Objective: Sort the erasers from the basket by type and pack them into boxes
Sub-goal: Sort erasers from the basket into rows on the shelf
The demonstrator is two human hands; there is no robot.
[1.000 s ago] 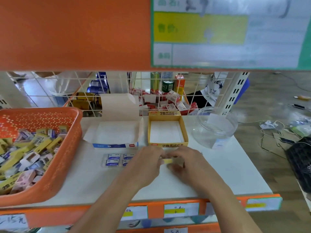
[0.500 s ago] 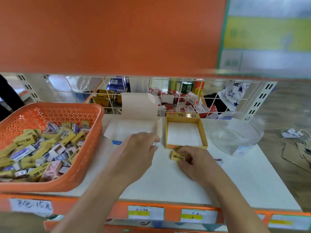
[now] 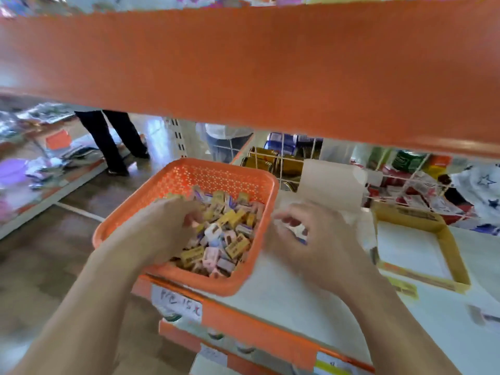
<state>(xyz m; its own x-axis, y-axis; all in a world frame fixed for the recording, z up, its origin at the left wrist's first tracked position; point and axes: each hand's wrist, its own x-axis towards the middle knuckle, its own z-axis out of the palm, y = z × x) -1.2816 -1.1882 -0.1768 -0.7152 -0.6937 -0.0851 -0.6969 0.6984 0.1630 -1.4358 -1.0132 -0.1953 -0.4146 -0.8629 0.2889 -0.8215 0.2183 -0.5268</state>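
Reaching into the orange plastic mesh basket (image 3: 216,174) at centre frame, your left hand (image 3: 167,226) curls among the small wrapped erasers (image 3: 227,234); whether it grips one is unclear. Your right hand (image 3: 305,239), just right, pinches a blurred white-and-blue eraser (image 3: 297,230).

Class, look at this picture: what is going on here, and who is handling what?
A person is sorting small boxed erasers at a shop shelf. The left hand is down in the orange basket, among the mixed erasers. The right hand hovers beside the basket over the white shelf, fingers curled around something small and blurred. The yellow box to the right looks empty.
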